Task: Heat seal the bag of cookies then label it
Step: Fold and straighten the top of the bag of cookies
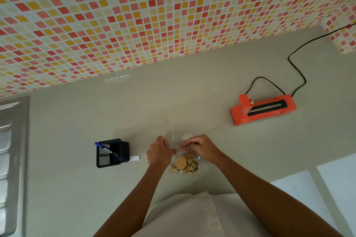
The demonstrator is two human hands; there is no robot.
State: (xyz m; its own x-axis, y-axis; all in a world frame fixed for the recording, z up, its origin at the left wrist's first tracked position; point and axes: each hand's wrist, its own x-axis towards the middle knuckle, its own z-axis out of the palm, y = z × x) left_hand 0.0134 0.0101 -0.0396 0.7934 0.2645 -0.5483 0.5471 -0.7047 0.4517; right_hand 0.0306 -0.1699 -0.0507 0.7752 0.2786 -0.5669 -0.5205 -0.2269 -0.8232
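A: Where is the bag of cookies (185, 165)?

B: Flat on the counter (173, 98), close to the near edge, straight in front of the person. Clear plastic; one round cookie and several small chunks sit in its near end. Its open top points toward the tiled wall (134, 15).

A: Hands?

B: The left hand (159, 152) and the right hand (200, 147) both have their grip pressed together, pinching the bag's top, one at each side.

A: Around it?

B: The orange heat sealer (263, 108) lies well apart, toward the right back corner, with a black cord (296, 67) trailing to the wall. A black mesh holder (111, 153) with a blue marker (106, 148) stands to the left, a white label (134, 158) just beside it.
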